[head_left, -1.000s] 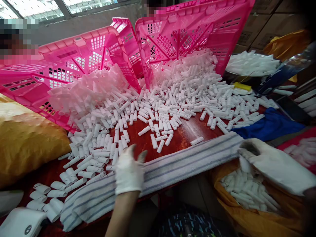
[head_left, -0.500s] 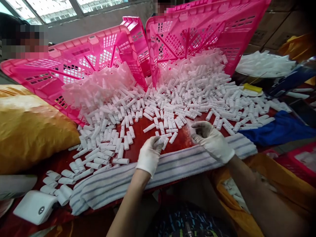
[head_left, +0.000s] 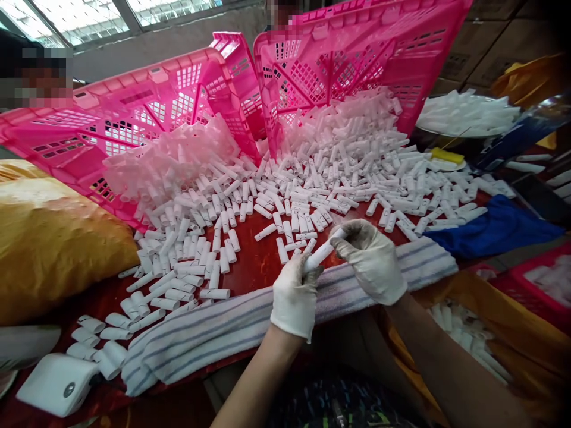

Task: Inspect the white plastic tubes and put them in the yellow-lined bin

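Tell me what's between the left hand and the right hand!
A white tube, slanting between them: the left hand grips its lower end, the right hand its upper end. It shows in the head view.

Gloved fingers of the left hand (head_left: 294, 297) and right hand (head_left: 373, 260) hide the ends of a white tube (head_left: 321, 255), while dark marks on the loose tubes (head_left: 215, 293) are too small to read. Pixel blocks blur a person (head_left: 38, 74) at upper left. A pink crate (head_left: 147, 77) and an orange sack (head_left: 57, 244) run off the left edge. The right forearm (head_left: 439, 351) obscures part of an open sack (head_left: 473, 288); the emblem (head_left: 69, 390) on a white box (head_left: 47, 380) is indistinct.
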The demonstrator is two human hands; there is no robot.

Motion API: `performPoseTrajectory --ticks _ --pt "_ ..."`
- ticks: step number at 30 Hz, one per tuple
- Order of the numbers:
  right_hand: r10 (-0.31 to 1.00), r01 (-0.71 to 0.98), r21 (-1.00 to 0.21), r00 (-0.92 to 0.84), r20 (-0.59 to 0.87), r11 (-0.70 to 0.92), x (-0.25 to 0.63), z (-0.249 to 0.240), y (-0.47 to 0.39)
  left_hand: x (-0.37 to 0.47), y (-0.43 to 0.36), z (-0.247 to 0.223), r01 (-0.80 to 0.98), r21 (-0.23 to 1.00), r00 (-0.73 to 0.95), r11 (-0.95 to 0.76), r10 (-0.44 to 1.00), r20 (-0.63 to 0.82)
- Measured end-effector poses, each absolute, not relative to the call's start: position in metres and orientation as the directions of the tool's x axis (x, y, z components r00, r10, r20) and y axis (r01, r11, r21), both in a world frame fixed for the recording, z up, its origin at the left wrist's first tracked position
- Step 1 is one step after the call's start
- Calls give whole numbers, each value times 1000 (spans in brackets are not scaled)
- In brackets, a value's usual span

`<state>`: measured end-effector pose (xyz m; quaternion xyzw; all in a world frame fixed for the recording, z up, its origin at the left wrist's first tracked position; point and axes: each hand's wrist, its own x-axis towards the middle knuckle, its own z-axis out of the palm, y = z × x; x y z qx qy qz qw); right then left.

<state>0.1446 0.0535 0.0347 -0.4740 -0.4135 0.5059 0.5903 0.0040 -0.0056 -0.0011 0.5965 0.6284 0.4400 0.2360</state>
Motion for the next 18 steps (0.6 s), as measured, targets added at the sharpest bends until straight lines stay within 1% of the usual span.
performPoseTrajectory --ticks 2,5,7,8,9,11,12,13,14,16,18 --pt "997 -204 -979 75 -10 6 147 36 55 4 -8 -3 542 833 -176 -114 953 245" --pt "993 -194 -974 -23 -115 -118 153 32 62 3 -9 -3 553 810 -201 -196 912 359" --pt "986 -223 -960 -41 -163 -168 157 27 65 2 -8 2 526 813 -220 -252 883 415" --pt "985 -244 -955 -40 -166 -170 158 25 65 1 -7 5 480 841 -232 -249 889 395" --pt "988 -262 -952 -41 -150 -156 158 22 64 1 -6 9 402 891 -243 -212 913 327" --pt "996 -268 -960 -46 -71 -80 158 19 60 1 -3 17 170 985 -215 -33 974 69" --pt "998 -258 -965 -52 -21 -34 157 18 59 1 -1 20 44 996 -164 80 984 -72" --pt "997 -247 -969 -69 24 6 157 18 58 1 0 23 -68 982 -92 179 978 -185" --pt "994 -237 -971 -90 65 42 158 18 57 1 1 26 -161 953 -19 255 965 -261" --pt "983 -213 -973 -139 117 86 160 19 58 2 2 29 -287 898 89 334 942 -323" --pt "970 -195 -975 -193 146 108 164 20 61 3 1 31 -335 874 114 352 936 -333"
